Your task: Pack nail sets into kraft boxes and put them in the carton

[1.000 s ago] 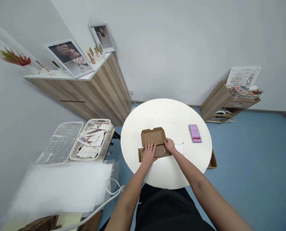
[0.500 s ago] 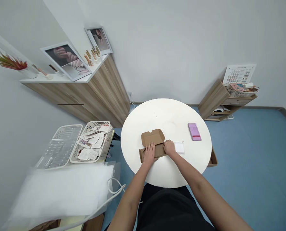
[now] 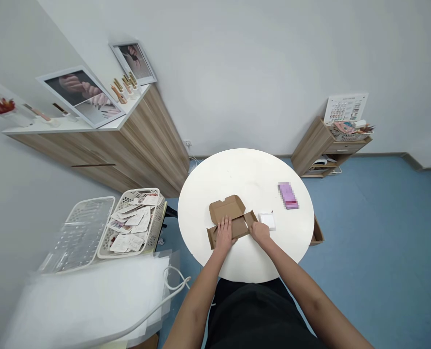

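This looks like a nail studio: framed photos of manicured hands stand on a wood-fronted cabinet at 10 o'clock, with small nail display stands beside them, and a nail chart sits at 2 o'clock — a salon, not a home.

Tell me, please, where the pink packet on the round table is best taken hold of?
Pinch the pink packet across its long sides, coming down from above with the right hand, which is nearer to it. It lies flat and narrow on the table, so its long edges look like the easiest hold.
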Demonstrator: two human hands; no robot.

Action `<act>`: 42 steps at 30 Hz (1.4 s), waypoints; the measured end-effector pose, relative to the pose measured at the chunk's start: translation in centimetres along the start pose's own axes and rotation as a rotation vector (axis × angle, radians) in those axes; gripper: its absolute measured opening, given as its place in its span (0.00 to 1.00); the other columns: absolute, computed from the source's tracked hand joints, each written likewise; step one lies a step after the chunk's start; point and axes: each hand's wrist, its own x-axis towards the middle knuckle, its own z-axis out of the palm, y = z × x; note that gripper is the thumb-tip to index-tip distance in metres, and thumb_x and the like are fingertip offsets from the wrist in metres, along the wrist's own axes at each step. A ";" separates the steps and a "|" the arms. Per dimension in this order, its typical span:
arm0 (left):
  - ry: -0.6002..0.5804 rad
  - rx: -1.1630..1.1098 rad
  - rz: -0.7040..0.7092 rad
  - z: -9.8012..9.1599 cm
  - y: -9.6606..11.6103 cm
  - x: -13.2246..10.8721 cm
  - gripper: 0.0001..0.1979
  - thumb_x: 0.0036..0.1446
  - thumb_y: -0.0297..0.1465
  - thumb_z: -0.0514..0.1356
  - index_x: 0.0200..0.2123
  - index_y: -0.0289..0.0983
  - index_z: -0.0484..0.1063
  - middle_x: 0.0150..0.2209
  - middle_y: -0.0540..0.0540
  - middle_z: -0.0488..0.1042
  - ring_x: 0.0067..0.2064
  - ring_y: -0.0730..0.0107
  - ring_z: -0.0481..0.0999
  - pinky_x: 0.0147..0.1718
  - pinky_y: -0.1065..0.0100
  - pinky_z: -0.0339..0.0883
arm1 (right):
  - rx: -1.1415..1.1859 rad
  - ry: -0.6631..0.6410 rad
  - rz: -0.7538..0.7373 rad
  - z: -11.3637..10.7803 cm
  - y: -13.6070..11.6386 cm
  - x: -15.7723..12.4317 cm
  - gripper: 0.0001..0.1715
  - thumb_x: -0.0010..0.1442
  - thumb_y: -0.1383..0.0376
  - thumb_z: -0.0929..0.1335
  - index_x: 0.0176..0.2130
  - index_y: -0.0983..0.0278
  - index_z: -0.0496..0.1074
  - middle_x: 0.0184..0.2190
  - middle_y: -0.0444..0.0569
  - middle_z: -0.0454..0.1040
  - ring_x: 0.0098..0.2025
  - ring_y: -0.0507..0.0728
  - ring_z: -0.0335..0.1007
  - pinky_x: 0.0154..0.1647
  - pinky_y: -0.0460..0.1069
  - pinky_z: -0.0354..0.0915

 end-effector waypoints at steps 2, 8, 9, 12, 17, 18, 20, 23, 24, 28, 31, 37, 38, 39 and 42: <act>-0.008 -0.004 0.003 -0.1 0.0 -0.1 0.52 0.51 0.37 0.65 0.69 0.34 0.37 0.70 0.31 0.44 0.70 0.43 0.44 0.65 0.44 0.45 | -0.010 -0.010 -0.008 0.2 -0.6 0.2 0.13 0.65 0.67 0.62 0.43 0.67 0.75 0.40 0.60 0.78 0.43 0.63 0.76 0.37 0.51 0.66; -0.050 0.006 0.003 -0.8 -0.1 -0.2 0.55 0.50 0.38 0.66 0.69 0.34 0.32 0.71 0.33 0.42 0.71 0.48 0.41 0.66 0.47 0.42 | -0.030 -0.024 -0.081 -0.1 -1.4 0.3 0.12 0.61 0.72 0.64 0.40 0.66 0.76 0.40 0.58 0.79 0.42 0.61 0.77 0.40 0.50 0.67; -0.062 0.005 0.003 -0.9 -0.2 -0.1 0.55 0.49 0.38 0.66 0.69 0.34 0.33 0.71 0.33 0.42 0.71 0.48 0.42 0.66 0.47 0.42 | -0.032 -0.026 -0.097 -0.1 -1.3 0.2 0.12 0.61 0.72 0.64 0.39 0.66 0.77 0.40 0.58 0.79 0.42 0.61 0.77 0.40 0.51 0.67; -0.112 -0.018 0.023 -1.5 -0.8 0.2 0.55 0.49 0.41 0.66 0.69 0.34 0.35 0.71 0.33 0.42 0.71 0.48 0.42 0.66 0.48 0.42 | -0.031 -0.026 -0.142 -0.1 -0.9 0.0 0.13 0.63 0.71 0.62 0.39 0.65 0.77 0.40 0.58 0.79 0.43 0.61 0.76 0.42 0.51 0.66; -0.203 -0.060 0.076 -2.6 -1.8 0.8 0.54 0.48 0.45 0.67 0.69 0.37 0.39 0.70 0.33 0.45 0.70 0.49 0.44 0.66 0.49 0.45 | -0.014 -0.014 -0.148 0.2 -0.4 -0.1 0.15 0.65 0.68 0.60 0.40 0.65 0.75 0.40 0.58 0.78 0.43 0.61 0.75 0.41 0.51 0.64; -0.209 -0.061 0.080 -2.7 -1.9 0.8 0.54 0.48 0.44 0.68 0.69 0.37 0.39 0.70 0.34 0.45 0.70 0.49 0.45 0.66 0.50 0.45 | 0.003 0.000 -0.142 0.2 -0.3 -0.2 0.14 0.65 0.67 0.60 0.40 0.65 0.74 0.40 0.57 0.78 0.43 0.61 0.74 0.40 0.51 0.64; -0.213 -0.060 0.079 -2.9 -2.0 0.9 0.54 0.47 0.44 0.69 0.68 0.37 0.40 0.70 0.34 0.46 0.70 0.50 0.45 0.66 0.50 0.45 | 0.073 0.092 -0.117 0.2 0.3 -0.2 0.14 0.66 0.66 0.59 0.41 0.64 0.73 0.41 0.55 0.77 0.44 0.59 0.73 0.39 0.49 0.63; -0.215 -0.067 0.068 -3.0 -1.8 0.9 0.54 0.47 0.43 0.69 0.68 0.37 0.42 0.70 0.33 0.46 0.70 0.49 0.45 0.66 0.51 0.46 | 0.226 0.311 -0.035 0.1 1.6 0.0 0.15 0.67 0.66 0.57 0.45 0.64 0.69 0.45 0.53 0.75 0.48 0.58 0.69 0.40 0.48 0.60; -0.214 -0.071 0.066 -3.0 -1.8 0.8 0.54 0.47 0.43 0.70 0.68 0.37 0.42 0.70 0.33 0.46 0.70 0.49 0.45 0.66 0.51 0.46 | 0.267 0.342 -0.007 0.0 2.0 0.1 0.15 0.66 0.67 0.56 0.46 0.64 0.68 0.46 0.54 0.74 0.49 0.58 0.68 0.40 0.47 0.60; -0.215 -0.083 0.058 -3.1 -1.6 0.8 0.55 0.46 0.43 0.70 0.68 0.37 0.41 0.70 0.34 0.45 0.70 0.49 0.44 0.66 0.50 0.46 | 0.376 0.210 0.040 0.0 3.1 0.9 0.17 0.66 0.69 0.56 0.51 0.64 0.67 0.45 0.54 0.76 0.47 0.57 0.70 0.38 0.47 0.58; -0.222 -0.087 0.050 -3.0 -1.6 0.8 0.55 0.45 0.42 0.70 0.68 0.37 0.41 0.70 0.33 0.44 0.71 0.49 0.44 0.66 0.50 0.45 | 0.422 0.106 0.067 0.1 3.0 1.3 0.16 0.66 0.64 0.58 0.49 0.64 0.69 0.44 0.53 0.77 0.46 0.58 0.72 0.37 0.47 0.58; -0.228 -0.091 0.048 -2.8 -1.5 1.0 0.56 0.45 0.43 0.70 0.68 0.37 0.40 0.70 0.33 0.43 0.71 0.49 0.43 0.67 0.50 0.43 | 0.558 0.004 0.044 0.0 2.1 1.4 0.27 0.68 0.54 0.54 0.35 0.63 0.75 0.36 0.51 0.79 0.39 0.56 0.73 0.33 0.46 0.59; -0.230 -0.091 0.046 -2.8 -1.5 1.0 0.56 0.45 0.43 0.70 0.68 0.37 0.40 0.70 0.33 0.43 0.71 0.49 0.42 0.67 0.49 0.42 | 0.556 -0.016 0.022 0.0 1.9 1.5 0.28 0.68 0.54 0.55 0.33 0.63 0.75 0.35 0.51 0.79 0.39 0.56 0.74 0.32 0.46 0.59; -0.234 -0.090 0.042 -2.7 -1.5 1.0 0.57 0.44 0.43 0.70 0.68 0.37 0.40 0.70 0.33 0.43 0.71 0.48 0.42 0.67 0.49 0.42 | 0.549 -0.029 0.003 0.0 1.6 1.5 0.26 0.67 0.54 0.56 0.33 0.63 0.76 0.35 0.50 0.79 0.38 0.56 0.74 0.32 0.46 0.59; -0.243 -0.091 0.037 -2.7 -1.5 1.0 0.58 0.44 0.44 0.70 0.69 0.36 0.39 0.70 0.33 0.43 0.71 0.48 0.41 0.67 0.48 0.42 | 0.504 -0.035 -0.012 0.4 0.6 1.8 0.18 0.62 0.54 0.64 0.35 0.63 0.77 0.38 0.51 0.79 0.40 0.57 0.74 0.33 0.46 0.59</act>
